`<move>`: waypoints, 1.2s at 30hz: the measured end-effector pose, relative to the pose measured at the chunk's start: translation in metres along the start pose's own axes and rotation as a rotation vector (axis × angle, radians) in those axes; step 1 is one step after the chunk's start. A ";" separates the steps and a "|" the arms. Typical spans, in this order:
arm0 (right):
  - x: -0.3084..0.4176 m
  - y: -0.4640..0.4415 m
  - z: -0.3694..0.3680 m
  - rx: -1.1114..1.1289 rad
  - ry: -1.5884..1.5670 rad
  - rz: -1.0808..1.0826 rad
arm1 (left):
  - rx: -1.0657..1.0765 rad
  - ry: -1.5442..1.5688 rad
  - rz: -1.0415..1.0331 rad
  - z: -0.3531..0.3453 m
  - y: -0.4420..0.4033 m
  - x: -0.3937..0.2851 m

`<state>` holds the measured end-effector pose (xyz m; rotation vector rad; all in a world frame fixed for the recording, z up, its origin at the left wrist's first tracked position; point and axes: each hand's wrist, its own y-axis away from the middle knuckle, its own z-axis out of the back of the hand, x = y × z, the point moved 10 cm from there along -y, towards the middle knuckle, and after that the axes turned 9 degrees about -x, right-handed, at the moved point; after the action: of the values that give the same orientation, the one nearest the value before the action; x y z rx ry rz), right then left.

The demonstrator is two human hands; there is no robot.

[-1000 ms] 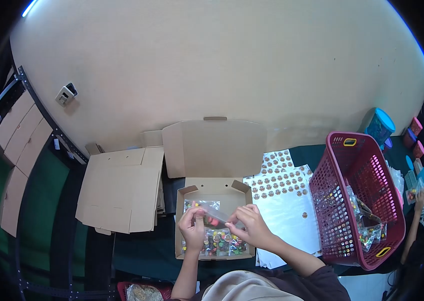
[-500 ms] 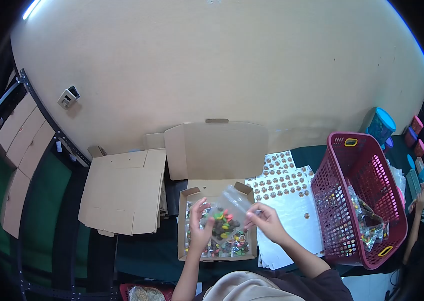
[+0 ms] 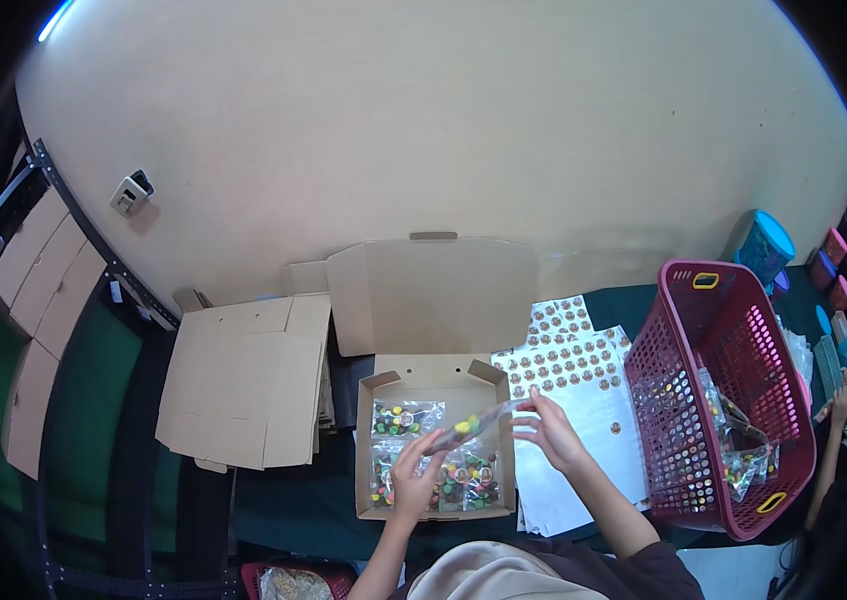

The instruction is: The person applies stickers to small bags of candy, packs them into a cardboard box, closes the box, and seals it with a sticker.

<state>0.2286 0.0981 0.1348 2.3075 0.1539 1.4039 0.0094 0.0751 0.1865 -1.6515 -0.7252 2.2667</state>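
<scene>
A clear plastic bag of colourful candies (image 3: 471,426) is tilted nearly edge-on above an open cardboard box (image 3: 435,374). My left hand (image 3: 411,482) grips its lower left end, fingers and thumb closed on it. At the upper right end, my right hand (image 3: 550,434) pinches the bag's edge, with the other fingers loosely bent. Inside the box lie several similar candy packets (image 3: 405,417), mostly in its left and front parts. The box lid stands raised against the wall.
Flattened cardboard boxes (image 3: 243,385) are stacked to the left. Sheets of round stickers (image 3: 568,365) lie right of the box. Beyond them a tall maroon basket (image 3: 665,430) holds more packets. A co-worker's hand (image 3: 840,395) shows at the far right.
The bag has turned from facing me to nearly edge-on. My left hand has shifted down and my right hand slightly up, uncovering packets in the box.
</scene>
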 end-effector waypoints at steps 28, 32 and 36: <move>-0.112 -0.148 0.027 -0.204 0.802 0.361 | 0.405 -0.659 0.231 -0.069 0.070 0.198; -0.126 -0.149 0.025 -0.307 0.976 0.313 | 0.407 -0.684 0.269 -0.076 0.076 0.207; -0.110 -0.122 0.002 -0.304 1.178 0.613 | 0.481 -0.759 0.251 -0.083 0.082 0.212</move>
<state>0.1935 0.1727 -0.0067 1.0472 -0.4294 2.6905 0.0248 0.1264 -0.0492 -0.6767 -0.0545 2.9534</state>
